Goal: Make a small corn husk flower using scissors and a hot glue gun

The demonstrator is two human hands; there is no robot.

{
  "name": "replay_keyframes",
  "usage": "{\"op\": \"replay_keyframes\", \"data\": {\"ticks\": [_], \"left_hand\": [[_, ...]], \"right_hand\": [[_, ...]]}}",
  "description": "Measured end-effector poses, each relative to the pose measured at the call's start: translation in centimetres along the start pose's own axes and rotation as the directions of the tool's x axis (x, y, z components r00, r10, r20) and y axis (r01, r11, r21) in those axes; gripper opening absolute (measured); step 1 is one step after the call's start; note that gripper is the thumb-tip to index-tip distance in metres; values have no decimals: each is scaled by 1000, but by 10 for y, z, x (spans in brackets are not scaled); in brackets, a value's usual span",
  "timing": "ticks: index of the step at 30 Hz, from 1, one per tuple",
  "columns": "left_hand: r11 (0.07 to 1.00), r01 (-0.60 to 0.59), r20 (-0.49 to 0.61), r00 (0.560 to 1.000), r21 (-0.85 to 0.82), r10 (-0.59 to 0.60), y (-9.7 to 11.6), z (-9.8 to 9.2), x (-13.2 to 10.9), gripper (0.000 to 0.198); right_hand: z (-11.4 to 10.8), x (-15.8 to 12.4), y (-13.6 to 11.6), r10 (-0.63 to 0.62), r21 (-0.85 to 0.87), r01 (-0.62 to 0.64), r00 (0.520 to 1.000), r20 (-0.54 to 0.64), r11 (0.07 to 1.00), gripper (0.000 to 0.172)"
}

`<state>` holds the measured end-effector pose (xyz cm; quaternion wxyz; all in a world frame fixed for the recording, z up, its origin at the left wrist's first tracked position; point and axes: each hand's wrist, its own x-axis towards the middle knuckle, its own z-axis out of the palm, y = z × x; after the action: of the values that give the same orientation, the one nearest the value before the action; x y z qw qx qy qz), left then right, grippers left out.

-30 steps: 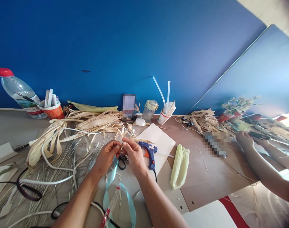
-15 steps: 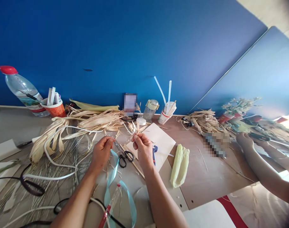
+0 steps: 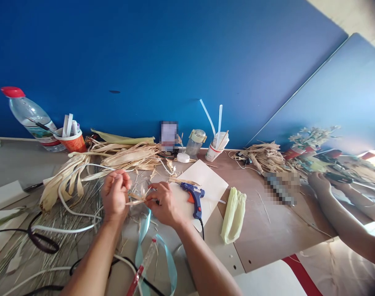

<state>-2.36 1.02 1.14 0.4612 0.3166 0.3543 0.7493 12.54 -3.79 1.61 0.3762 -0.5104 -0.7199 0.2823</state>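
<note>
Between my hands is a small flower-like piece of dried corn husk [image 3: 137, 198], pale with pointed petals, lying tilted toward the left. My right hand [image 3: 164, 204] pinches it from its right side. Just left of it, my left hand [image 3: 116, 193] is closed with curled fingers; what they hold, if anything, I cannot make out. A light blue ribbon [image 3: 143, 232] hangs below the hands on the table. To the right of my right hand a blue glue gun [image 3: 194, 199] lies on a white sheet [image 3: 213, 185]. The scissors are mostly hidden behind my right hand.
Dried corn husks [image 3: 128, 158] are heaped at the back. Thin stems [image 3: 60, 242] and white cables [image 3: 64, 230] cover the left side. A green husk [image 3: 233, 216], a jar [image 3: 195, 143] and a paper cup [image 3: 214, 152] stand or lie rightward. Another person's arms [image 3: 344, 213] are at far right.
My right hand has moved left and down with the husk flower, now tilted sideways. My left hand has shifted left and slightly up. The glue gun has come into fuller view.
</note>
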Motion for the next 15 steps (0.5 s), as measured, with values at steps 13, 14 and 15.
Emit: {"op": "replay_keyframes", "data": {"ticks": [13, 14, 15], "left_hand": [[978, 3, -65, 998, -208, -17, 10, -12, 14, 29], [980, -9, -55, 998, -198, -1, 9, -11, 13, 30], [982, -20, -43, 999, -187, 12, 9, -10, 12, 31]], "right_hand": [[22, 7, 6, 28, -430, -4, 998, 48, 903, 21], [18, 8, 7, 49, -372, -64, 998, -50, 926, 21], [12, 9, 9, 89, -280, -132, 983, -161, 951, 21]]}}
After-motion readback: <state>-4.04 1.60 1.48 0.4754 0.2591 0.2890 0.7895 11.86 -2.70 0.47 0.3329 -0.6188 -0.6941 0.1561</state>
